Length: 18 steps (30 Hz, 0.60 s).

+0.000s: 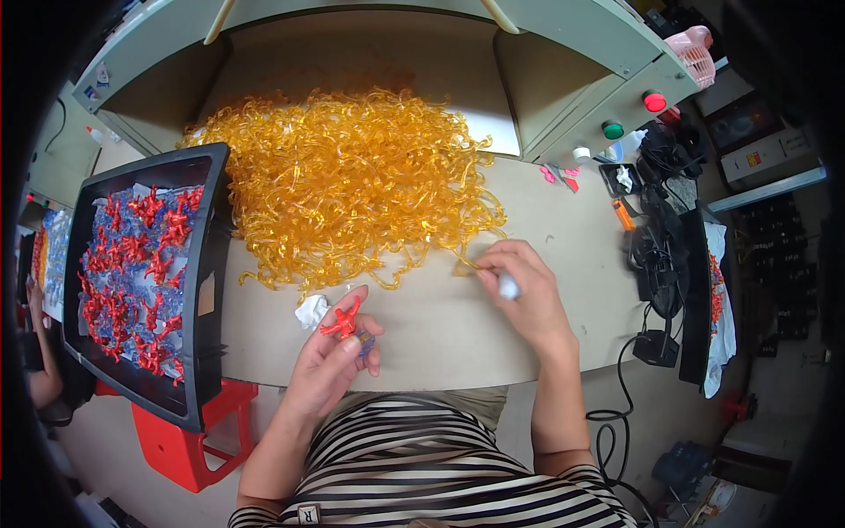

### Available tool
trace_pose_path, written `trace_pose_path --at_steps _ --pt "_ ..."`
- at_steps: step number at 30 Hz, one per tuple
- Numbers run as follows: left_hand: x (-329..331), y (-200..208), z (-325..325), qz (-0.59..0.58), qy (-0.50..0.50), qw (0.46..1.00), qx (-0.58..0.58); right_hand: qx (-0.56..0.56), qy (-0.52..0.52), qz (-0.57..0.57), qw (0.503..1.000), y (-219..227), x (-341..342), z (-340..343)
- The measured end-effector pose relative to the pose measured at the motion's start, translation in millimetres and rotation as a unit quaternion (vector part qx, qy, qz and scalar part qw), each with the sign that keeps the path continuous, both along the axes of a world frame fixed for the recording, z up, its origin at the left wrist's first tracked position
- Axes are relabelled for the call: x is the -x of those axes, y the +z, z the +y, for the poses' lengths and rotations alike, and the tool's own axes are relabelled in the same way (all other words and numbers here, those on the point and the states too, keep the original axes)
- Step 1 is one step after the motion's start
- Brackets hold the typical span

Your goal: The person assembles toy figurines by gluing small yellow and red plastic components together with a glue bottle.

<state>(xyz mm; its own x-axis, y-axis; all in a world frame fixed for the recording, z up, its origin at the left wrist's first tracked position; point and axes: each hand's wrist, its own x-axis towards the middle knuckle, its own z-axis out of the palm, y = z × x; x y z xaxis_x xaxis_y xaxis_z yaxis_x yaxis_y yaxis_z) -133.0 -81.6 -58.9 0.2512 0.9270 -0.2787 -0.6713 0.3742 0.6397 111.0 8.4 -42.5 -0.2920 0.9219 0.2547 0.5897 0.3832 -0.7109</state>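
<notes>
- Red figure (pixel 344 320), head view: it sits on the fingers of the left hand (pixel 327 359), over the table's near side, its long axis running roughly from 7 to 1 o'clock.
- From that figure, the fingertips of the right hand (pixel 528 297) lie toward 2 o'clock, well apart; the left hand is the nearer one, being in contact with it.
- Left hand: palm turned up, forearm rising from about 7 o'clock, thumb pressed down on the figure, so the grip is narrow. A clear blue piece (pixel 366 344) shows among the curled fingers; whether it is joined to the figure cannot be told.
- Right hand: back of the hand up, forearm coming from about 5 o'clock, thumb and forefinger drawn together on a yellow strand (pixel 463 265) that points toward 9 o'clock. How firmly it is pinched cannot be told. A small pale object (pixel 508 286) shows under the fingers, its kind unclear.
- Yellow pile (pixel 352 189): toward 12 o'clock from the figure, its near edge just beside the right fingertips.
- Crumpled white paper (pixel 312 311): just beside the left hand, toward 10 o'clock; the black tray (pixel 211 264) stands farther out toward 9 to 10 o'clock.
</notes>
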Motion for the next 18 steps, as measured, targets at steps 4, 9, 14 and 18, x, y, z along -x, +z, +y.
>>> trace_pose_path --at_steps 4,9,14,18 --pt "-2.7 -6.7 0.4 0.069 0.010 0.997 -0.012 0.137 -0.051 0.090 0.985 13.8 5.6 -22.3" --pt "-23.1 3.8 13.3 0.175 0.018 0.984 -0.011 0.421 -0.092 0.479 0.764 7.5 20.2 -32.1" --pt "-22.7 19.4 24.5 0.449 0.046 0.862 -0.230 0.415 -0.059 0.394 0.818 4.6 20.1 -39.7" --pt "-22.6 20.6 23.6 0.514 0.029 0.808 -0.286 0.450 -0.004 0.411 0.793 16.1 25.0 -43.6"
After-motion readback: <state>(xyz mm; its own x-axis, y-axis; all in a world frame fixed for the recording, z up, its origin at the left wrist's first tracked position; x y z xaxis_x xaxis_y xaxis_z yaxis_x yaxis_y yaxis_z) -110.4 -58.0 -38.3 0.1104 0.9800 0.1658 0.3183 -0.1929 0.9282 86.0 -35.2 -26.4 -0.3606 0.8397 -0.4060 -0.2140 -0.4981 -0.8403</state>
